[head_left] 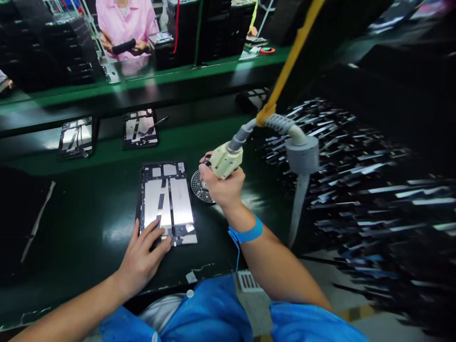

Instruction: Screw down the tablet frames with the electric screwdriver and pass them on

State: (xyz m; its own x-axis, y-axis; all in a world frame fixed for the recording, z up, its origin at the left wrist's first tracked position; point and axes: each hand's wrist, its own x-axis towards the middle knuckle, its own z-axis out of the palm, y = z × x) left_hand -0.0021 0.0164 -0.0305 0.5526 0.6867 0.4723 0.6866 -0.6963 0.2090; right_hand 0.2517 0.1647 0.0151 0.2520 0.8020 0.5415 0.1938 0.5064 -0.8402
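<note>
A tablet back frame with silvery inner plates lies flat on the dark green bench in front of me. My left hand rests on its near left corner, fingers spread flat. My right hand is closed round a cream electric screwdriver, held just right of the frame. A grey hose and a yellow cable rise from the tool. Under that hand sits a round perforated dish. A blue wrist strap circles my right wrist.
Two more frames lie on the belt behind. A person in pink across the line holds a dark part. Stacks of dark trays fill the right side, blurred. A grey fitting hangs from the hose.
</note>
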